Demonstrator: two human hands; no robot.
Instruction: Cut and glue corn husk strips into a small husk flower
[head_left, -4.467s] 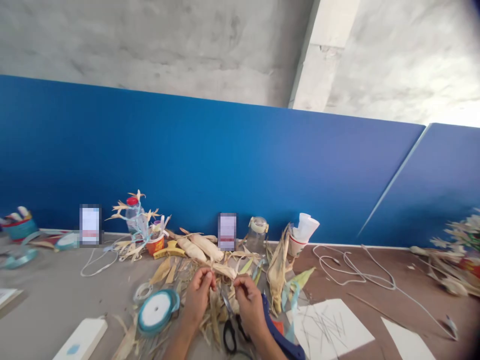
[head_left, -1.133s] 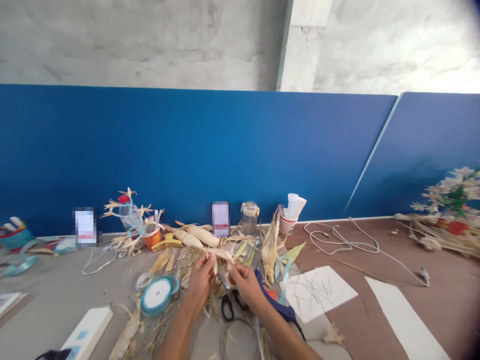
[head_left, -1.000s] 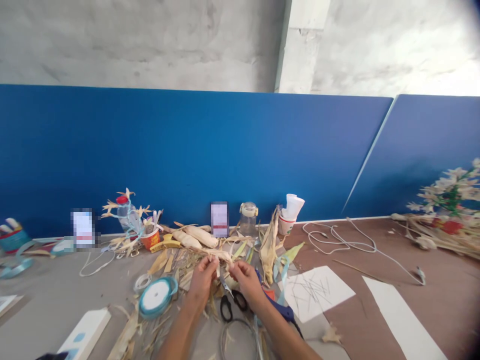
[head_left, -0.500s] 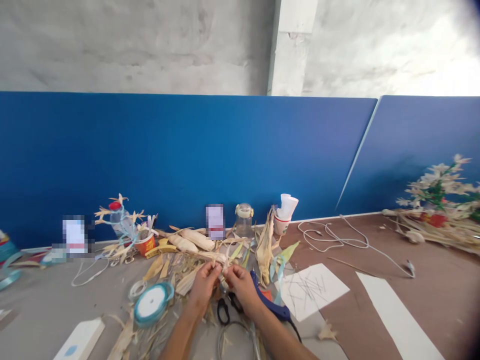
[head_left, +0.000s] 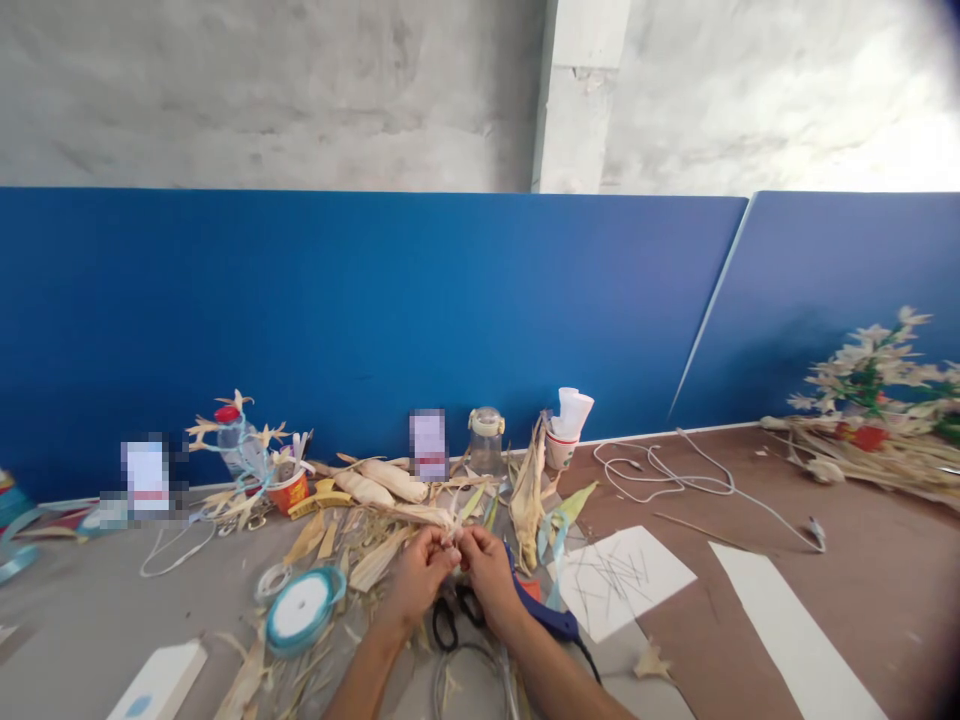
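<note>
My left hand and my right hand meet in the middle of the table, fingertips pinched together. Between them is a small pale piece of corn husk, mostly covered by the fingers. Just below the hands lie scissors with black handles. A blue glue gun rests beside my right forearm, partly hidden by it. Dried corn husks are spread beyond and to the left of my hands. A roll of light blue ribbon lies to the left.
Along the blue partition stand a lidded jar, a paper cup and a bottle with husk flowers. Thin wires lie on a white sheet. A white cable curls at right, near a husk flower arrangement.
My left hand has shifted slightly right and turned, bringing its fingertips closer to my right hand's. The view has moved very little. Both hands stay pinched.
</note>
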